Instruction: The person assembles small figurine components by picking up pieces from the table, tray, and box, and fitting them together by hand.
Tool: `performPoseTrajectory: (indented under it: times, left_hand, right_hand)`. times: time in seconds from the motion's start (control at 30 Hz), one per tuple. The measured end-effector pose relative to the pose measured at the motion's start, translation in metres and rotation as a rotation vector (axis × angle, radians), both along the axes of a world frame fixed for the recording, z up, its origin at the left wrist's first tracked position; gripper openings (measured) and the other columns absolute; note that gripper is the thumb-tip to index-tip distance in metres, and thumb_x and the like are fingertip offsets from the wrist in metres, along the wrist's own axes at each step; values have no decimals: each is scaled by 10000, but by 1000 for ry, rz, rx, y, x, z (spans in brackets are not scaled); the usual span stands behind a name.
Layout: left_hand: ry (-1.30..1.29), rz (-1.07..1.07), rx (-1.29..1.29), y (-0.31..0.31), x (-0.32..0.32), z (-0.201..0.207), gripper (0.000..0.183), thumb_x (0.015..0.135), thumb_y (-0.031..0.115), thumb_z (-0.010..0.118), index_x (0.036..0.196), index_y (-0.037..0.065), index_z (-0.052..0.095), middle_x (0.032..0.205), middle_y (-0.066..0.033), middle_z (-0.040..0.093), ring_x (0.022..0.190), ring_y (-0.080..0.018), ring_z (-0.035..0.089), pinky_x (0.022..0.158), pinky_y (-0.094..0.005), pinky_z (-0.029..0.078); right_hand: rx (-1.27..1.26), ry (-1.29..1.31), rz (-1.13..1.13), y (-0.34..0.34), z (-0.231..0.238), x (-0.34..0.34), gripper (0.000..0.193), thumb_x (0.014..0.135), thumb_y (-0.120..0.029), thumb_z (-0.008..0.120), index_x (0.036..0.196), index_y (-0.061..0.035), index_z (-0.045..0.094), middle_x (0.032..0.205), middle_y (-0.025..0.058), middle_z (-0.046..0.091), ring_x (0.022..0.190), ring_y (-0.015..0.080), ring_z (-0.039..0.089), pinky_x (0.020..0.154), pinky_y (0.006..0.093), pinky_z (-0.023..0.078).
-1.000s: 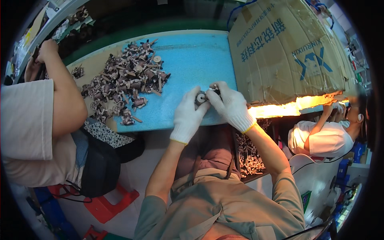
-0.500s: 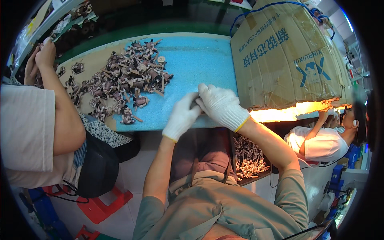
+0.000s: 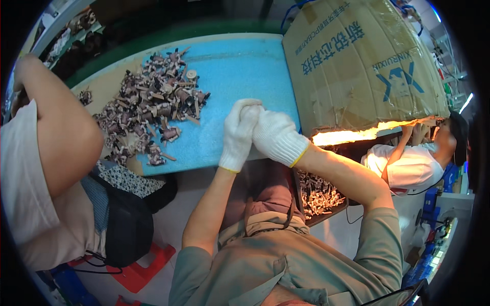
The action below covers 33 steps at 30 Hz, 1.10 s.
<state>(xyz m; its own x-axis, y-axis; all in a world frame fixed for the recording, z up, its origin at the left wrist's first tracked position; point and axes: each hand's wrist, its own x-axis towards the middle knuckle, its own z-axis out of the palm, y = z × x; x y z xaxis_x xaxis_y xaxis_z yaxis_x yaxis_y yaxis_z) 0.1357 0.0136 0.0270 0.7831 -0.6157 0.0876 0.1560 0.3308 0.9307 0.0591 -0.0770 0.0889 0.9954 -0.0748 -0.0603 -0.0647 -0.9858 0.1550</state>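
Gloved left hand [image 3: 239, 133] & right hand [image 3: 275, 136] pressed together, fingers curled, contents hidden; small-parts pile [image 3: 148, 117] lies left of them on blue table mat [image 3: 240, 71].

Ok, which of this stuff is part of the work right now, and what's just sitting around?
In the work:
left hand, gloved
right hand, gloved, pressed against the left
pile of small parts
blue mat

Lying about:
cardboard box
tray of parts below the table
red stool
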Motion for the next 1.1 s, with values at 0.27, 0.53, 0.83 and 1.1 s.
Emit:
performPoseTrajectory:
  times: [0.27, 0.53, 0.83, 1.1]
  left_hand:
    - [-241, 24, 118, 0, 5, 11, 350, 1079, 281, 576, 1195, -23, 702, 1039, -96, 734, 1008, -151, 651, 903, -296, 519]
    - [-48, 158, 184, 36, -6, 32, 568, 1137, 461, 498, 1400, -30, 609, 1165, -145, 721, 1149, -258, 690, 893, -386, 596]
    - [249, -170, 307, 62, -44, 48, 298, 1069, 206, 664, 1282, -2, 658, 1139, -109, 702, 960, -171, 694, 842, -315, 583]
    - [-511, 298, 500, 71, 24, 82, 367, 1037, 105, 674, 1379, -21, 634, 1245, -124, 697, 1145, -216, 667, 1043, -368, 522]
  right_hand:
    - [73, -50, 55, -13, -4, 1, 236, 897, -164, 648, 1016, 37, 680, 967, 192, 715, 753, 314, 764, 565, 453, 602]
    - [627, -351, -211, -33, -11, -14, 286, 967, -202, 636, 1228, -85, 632, 1240, 233, 648, 870, 387, 750, 677, 462, 617]
    - [556, -593, 143, -6, -8, -56, 345, 909, -262, 726, 1156, -52, 607, 1183, 188, 598, 830, 356, 725, 700, 425, 620]
    - [1113, -197, -264, -34, 34, -135, 478, 1045, -448, 606, 1317, -56, 639, 1045, 211, 753, 962, 419, 735, 914, 490, 577]
